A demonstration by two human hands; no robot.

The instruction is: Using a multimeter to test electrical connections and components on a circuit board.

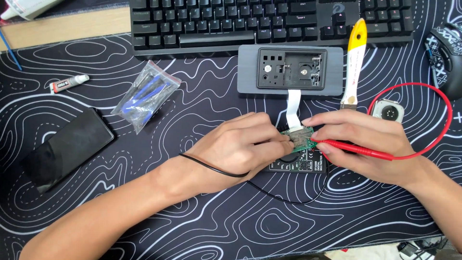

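the left hand [240, 144] pinches a black probe, fingers closed on it, tip at the small green circuit board [297, 136] lying over the black multimeter [298, 163]. the right hand [358, 139] grips the red probe [356, 149] at the board's other edge. steady both tips (wrists resting on the tabletop [216, 216]) so neither slips. counted: two probes, one board, one meter, one keyboard [269, 21], one brush [354, 62].

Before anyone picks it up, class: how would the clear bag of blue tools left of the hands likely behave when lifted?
The clear plastic bag looks thin and crinkled, so it would probably sag and flop. Its glossy film may be slippery. The loose blue tools inside would likely slide toward the low end.
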